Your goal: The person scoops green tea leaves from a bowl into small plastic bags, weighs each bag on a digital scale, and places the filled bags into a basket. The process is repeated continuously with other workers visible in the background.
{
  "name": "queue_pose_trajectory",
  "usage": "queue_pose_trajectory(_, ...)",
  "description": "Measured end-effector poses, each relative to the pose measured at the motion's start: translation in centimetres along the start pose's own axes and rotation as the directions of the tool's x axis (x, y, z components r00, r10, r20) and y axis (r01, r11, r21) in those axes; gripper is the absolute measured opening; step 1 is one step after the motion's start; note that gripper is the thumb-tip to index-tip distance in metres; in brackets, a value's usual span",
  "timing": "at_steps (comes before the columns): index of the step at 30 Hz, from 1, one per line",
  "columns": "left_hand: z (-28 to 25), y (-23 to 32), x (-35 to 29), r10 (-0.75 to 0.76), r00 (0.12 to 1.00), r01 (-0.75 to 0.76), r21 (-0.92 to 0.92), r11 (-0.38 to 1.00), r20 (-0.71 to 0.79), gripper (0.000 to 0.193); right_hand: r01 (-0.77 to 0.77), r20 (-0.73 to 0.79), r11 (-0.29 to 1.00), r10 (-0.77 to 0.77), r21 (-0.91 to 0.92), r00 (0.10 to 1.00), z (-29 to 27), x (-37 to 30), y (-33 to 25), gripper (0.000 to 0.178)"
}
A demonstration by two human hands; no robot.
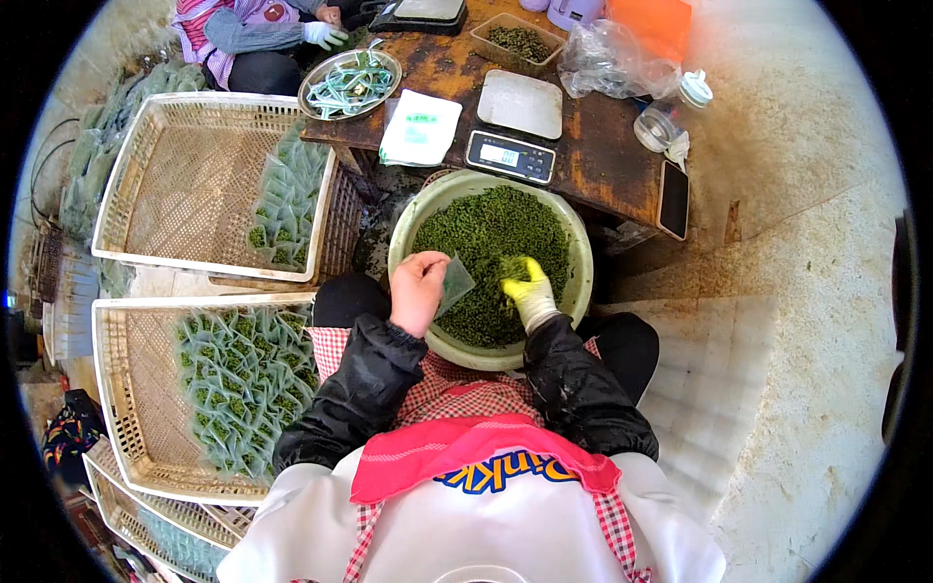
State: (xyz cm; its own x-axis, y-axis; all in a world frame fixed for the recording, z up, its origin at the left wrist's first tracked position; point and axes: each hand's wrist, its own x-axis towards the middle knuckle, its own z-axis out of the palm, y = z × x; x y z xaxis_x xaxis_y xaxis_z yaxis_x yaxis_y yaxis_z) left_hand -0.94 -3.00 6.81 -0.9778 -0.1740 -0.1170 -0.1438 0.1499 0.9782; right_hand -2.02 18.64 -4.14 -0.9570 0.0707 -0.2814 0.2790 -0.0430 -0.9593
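A pale green basin (580, 255) full of small round green grains (491, 228), like green peppercorns, sits in front of me between my knees. Over its left part, my bare left hand (418, 291) pinches a small clear plastic bag (454, 284) by its edge. My right hand (530, 293), in a yellow-and-white glove, is above the grains to the right of the bag. Its fingers are curled around a small clump of green grains (512, 266). The bag and the right hand are apart.
Left of me, a crate (136, 408) holds many filled bags (248, 384); another crate (117, 214) stands beyond it. A wooden table (603, 146) ahead carries a digital scale (520, 102), a white packet (421, 128), a metal bowl (309, 92) and a phone (673, 201). A co-worker's gloved hand (325, 36) is far left.
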Motion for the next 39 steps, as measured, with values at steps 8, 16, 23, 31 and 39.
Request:
queue_pose_trajectory(8,3.6,-3.0,0.2,0.089,0.989,-0.107,0.162,0.981,0.118,0.014,0.024,0.215,0.788,-0.196,0.615,0.957,0.9,-6.1,-13.2,0.048)
queue_pose_trajectory(16,5.0,-6.9,0.2,0.137,0.977,-0.162,0.151,0.975,0.164,0.019,0.044,0.279,0.710,-0.332,0.703,0.901,2.1,-6.4,-15.0,0.054)
queue_pose_trajectory(23,4.7,-4.4,-0.3,0.037,0.988,-0.049,0.082,0.995,0.151,0.021,0.110,0.289,0.734,-0.394,0.670,0.873,2.7,-5.0,-14.5,0.046)
queue_pose_trajectory(31,4.5,-5.1,0.1,-0.016,0.988,0.013,0.016,1.000,0.155,0.029,0.185,0.337,0.842,-0.391,0.507,0.856,3.7,-4.1,-12.8,0.047)
queue_pose_trajectory(39,4.5,-3.8,-0.4,-0.028,0.988,0.037,-0.057,0.998,0.152,0.037,0.249,0.203,0.918,-0.319,0.309,0.926,4.8,-4.7,-13.6,0.041)
